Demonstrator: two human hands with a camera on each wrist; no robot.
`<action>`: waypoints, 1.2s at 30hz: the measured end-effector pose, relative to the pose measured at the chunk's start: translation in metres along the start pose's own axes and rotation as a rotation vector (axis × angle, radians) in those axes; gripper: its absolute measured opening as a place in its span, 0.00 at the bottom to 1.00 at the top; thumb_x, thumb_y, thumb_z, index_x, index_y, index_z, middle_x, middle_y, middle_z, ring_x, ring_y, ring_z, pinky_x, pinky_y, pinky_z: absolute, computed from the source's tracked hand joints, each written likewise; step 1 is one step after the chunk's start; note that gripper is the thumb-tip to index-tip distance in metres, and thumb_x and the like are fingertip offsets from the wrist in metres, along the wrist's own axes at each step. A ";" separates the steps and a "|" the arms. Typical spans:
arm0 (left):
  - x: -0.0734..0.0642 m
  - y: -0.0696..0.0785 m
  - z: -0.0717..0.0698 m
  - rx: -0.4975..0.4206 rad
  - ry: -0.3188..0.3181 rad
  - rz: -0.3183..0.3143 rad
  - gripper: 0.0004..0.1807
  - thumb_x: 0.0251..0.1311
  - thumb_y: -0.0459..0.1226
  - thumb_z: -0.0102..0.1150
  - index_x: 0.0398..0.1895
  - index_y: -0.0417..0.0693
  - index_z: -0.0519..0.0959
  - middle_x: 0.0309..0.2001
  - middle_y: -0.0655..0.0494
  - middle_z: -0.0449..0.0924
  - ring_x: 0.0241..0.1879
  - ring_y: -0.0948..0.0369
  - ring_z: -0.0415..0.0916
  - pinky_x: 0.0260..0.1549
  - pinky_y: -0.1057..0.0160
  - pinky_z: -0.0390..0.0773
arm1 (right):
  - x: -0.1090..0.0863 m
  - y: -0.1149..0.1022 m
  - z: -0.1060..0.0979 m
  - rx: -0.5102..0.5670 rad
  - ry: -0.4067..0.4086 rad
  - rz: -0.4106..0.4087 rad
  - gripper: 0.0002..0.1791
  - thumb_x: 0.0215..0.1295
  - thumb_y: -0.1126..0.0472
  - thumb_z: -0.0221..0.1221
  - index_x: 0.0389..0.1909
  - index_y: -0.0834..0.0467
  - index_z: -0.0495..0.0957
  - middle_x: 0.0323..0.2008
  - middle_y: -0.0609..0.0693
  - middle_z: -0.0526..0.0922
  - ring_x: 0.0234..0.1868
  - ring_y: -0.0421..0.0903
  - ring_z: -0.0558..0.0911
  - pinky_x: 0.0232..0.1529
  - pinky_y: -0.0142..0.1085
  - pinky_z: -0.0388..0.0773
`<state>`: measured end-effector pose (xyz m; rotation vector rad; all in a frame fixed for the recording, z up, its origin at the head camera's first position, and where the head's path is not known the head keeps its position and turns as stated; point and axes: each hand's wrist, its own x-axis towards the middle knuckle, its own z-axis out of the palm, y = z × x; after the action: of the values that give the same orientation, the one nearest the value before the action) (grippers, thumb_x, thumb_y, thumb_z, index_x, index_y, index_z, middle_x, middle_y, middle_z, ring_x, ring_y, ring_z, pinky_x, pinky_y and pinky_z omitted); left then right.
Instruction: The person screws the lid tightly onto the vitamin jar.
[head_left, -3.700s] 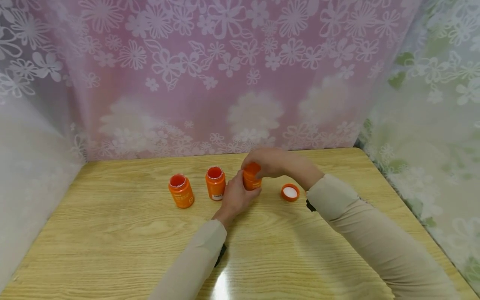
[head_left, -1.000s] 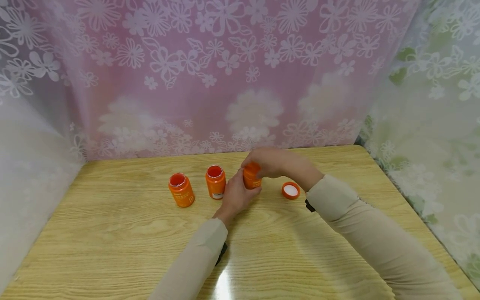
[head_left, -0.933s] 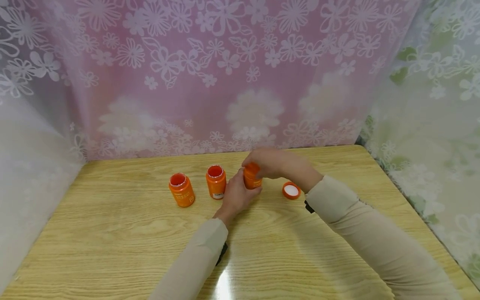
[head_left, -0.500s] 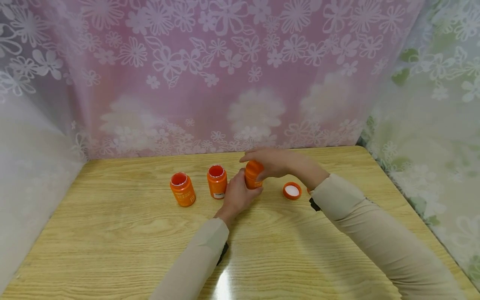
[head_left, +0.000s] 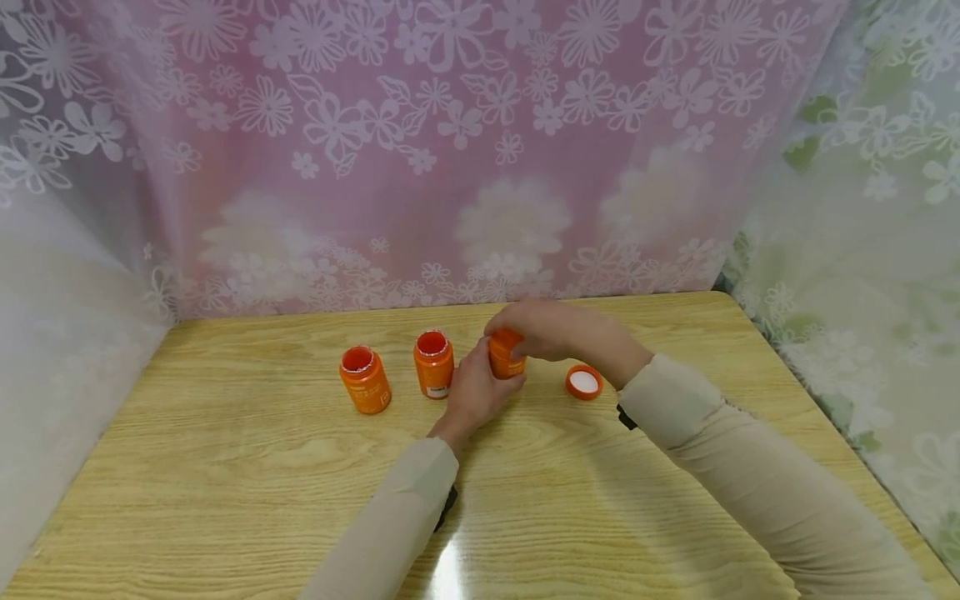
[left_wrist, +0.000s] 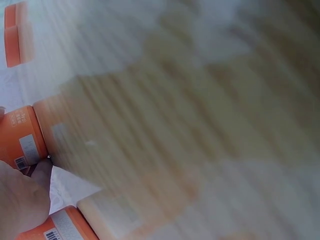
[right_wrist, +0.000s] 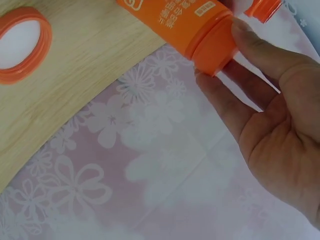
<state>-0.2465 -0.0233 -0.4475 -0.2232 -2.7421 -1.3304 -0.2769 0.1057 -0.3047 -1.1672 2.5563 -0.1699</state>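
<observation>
The left hand (head_left: 478,393) was wrapped around the body of an upright orange bottle (head_left: 513,367), its thumb showing across the near side. Above it, the right hand (head_left: 553,328) pinched the bottle's orange cap (right_wrist: 216,49) between thumb and fingers, as the right wrist view showed most plainly. The step in hand appeared to be the turning of this cap on the neck; whether it was being tightened or loosened could not be told. Just left of the left hand stood an open bottle (head_left: 434,373), touching it or barely apart; farther left stood a second open bottle (head_left: 367,392), its mouth likewise bare. To the right of the left hand, on the near side of the right wrist, a loose cap (head_left: 583,382) lay white lining upward on the bench (head_left: 285,500). Beyond both hands hung a pink floral curtain (head_left: 367,200). The next move probably called for a firm left-hand hold while the right fingers made a further turn.
</observation>
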 end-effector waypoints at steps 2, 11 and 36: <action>0.000 0.000 0.000 -0.007 -0.001 -0.002 0.36 0.53 0.43 0.70 0.62 0.43 0.64 0.53 0.50 0.77 0.47 0.54 0.77 0.53 0.56 0.74 | -0.001 -0.001 0.001 -0.015 0.011 -0.002 0.22 0.62 0.69 0.61 0.57 0.57 0.76 0.51 0.49 0.79 0.50 0.49 0.76 0.55 0.43 0.72; -0.001 0.003 0.001 0.002 0.011 -0.019 0.35 0.53 0.42 0.70 0.61 0.44 0.64 0.54 0.50 0.77 0.49 0.54 0.77 0.53 0.57 0.73 | -0.002 -0.006 0.011 -0.065 0.080 -0.003 0.20 0.64 0.68 0.60 0.57 0.59 0.75 0.52 0.53 0.78 0.52 0.51 0.77 0.56 0.44 0.72; -0.003 0.010 -0.001 -0.034 0.000 -0.062 0.34 0.53 0.40 0.70 0.60 0.43 0.64 0.56 0.50 0.75 0.53 0.54 0.75 0.56 0.57 0.71 | -0.001 -0.010 0.019 -0.031 0.135 0.081 0.21 0.64 0.63 0.62 0.58 0.59 0.75 0.55 0.53 0.78 0.55 0.52 0.76 0.57 0.45 0.71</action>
<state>-0.2415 -0.0185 -0.4395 -0.1418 -2.7489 -1.3928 -0.2624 0.1001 -0.3200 -1.0951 2.7282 -0.1972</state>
